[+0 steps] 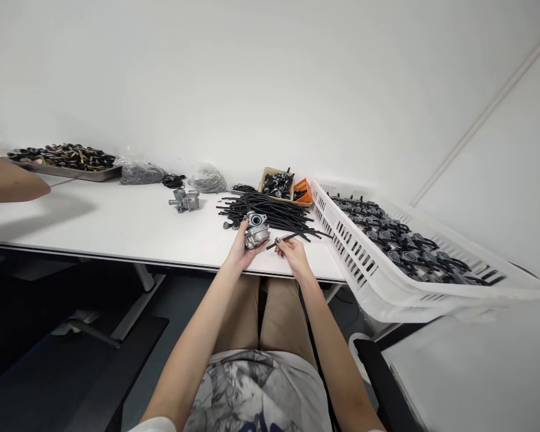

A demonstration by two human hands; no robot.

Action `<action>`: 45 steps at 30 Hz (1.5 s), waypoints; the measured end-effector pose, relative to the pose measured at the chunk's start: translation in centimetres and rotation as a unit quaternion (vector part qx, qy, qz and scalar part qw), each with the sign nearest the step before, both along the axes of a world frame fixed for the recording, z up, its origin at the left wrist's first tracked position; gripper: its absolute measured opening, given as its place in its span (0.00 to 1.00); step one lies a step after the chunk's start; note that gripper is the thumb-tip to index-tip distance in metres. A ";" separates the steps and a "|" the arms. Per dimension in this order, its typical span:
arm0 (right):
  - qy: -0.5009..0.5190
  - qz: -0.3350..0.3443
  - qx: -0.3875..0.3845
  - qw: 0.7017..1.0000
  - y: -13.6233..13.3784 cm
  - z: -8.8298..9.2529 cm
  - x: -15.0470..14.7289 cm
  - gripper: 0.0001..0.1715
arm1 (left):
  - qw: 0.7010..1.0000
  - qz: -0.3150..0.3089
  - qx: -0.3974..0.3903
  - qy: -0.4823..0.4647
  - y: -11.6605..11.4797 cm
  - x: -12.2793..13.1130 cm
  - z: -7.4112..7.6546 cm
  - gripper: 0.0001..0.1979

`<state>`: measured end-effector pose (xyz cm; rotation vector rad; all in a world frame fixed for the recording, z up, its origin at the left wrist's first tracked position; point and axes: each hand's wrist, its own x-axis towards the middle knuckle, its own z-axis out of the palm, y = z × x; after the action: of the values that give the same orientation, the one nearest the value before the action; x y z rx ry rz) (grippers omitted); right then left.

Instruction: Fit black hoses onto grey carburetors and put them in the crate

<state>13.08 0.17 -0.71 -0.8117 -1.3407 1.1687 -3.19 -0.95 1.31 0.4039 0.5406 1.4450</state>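
left hand (240, 249) grips carburetor (257, 233) | right hand (293, 252) pinches tube (271, 245) | white crate (400, 298): tubed carburetors (393, 233)

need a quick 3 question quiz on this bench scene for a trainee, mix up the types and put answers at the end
1. Multiple choice: what does the left hand hold? (a) a plastic bag, (b) a metal part, (c) an orange basket
2. True or false: in the picture, the white crate is to the right of the pile of black tubes.
3. Fill in the blank: the fingers of the right hand hold a thin black ____.

Key: 1. b; 2. true; 3. tube
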 end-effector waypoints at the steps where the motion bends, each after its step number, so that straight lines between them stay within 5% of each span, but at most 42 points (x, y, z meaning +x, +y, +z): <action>1: 0.001 -0.005 0.003 1.000 0.0 -0.1 -0.2 0.21 | 1.000 0.003 0.002 0.011 0.0 0.1 0.0 0.19; 9: 0.010 -0.019 0.030 0.999 -0.4 -0.1 0.0 0.21 | 0.991 0.064 0.073 0.087 0.2 0.7 -0.8 0.19; 26: 0.081 0.027 0.004 0.996 -0.8 0.2 0.3 0.20 | 0.980 0.117 0.063 0.150 -0.1 1.3 -0.3 0.30; 36: 0.005 0.008 0.070 0.998 -0.8 -0.3 0.2 0.18 | 0.972 0.158 0.073 0.161 0.3 1.7 -0.7 0.32; 45: -0.051 0.048 0.070 0.995 -0.9 -0.5 0.0 0.16 | 0.925 0.243 0.112 0.270 0.9 2.0 -1.8 0.32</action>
<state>13.03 -0.70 -1.21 -0.7203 -1.5430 1.1066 -1.14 -0.05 -0.53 0.9141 0.9711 1.8894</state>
